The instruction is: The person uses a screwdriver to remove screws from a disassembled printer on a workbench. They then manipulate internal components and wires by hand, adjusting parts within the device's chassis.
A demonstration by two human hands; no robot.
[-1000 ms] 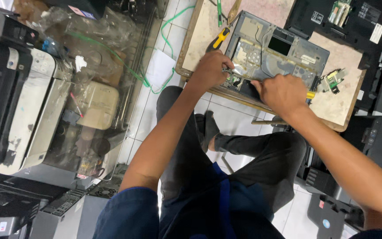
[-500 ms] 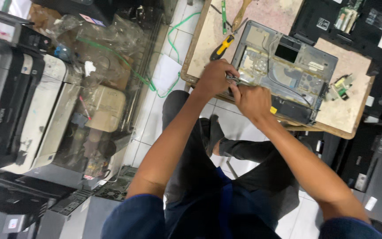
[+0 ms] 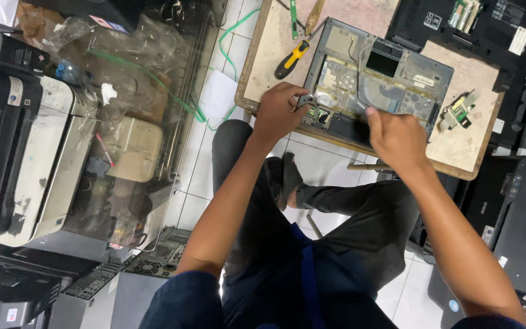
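Evenly bright, soft overhead light; faint shadows. Glare on clear plastic wrap point(image 3: 123, 55) toward ten o'clock. Slight softness at edges.

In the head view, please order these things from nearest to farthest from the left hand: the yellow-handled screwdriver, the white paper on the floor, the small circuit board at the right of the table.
1. Yellow-handled screwdriver, just above the left hand on the table.
2. White paper, left on the floor.
3. Small circuit board, far right.
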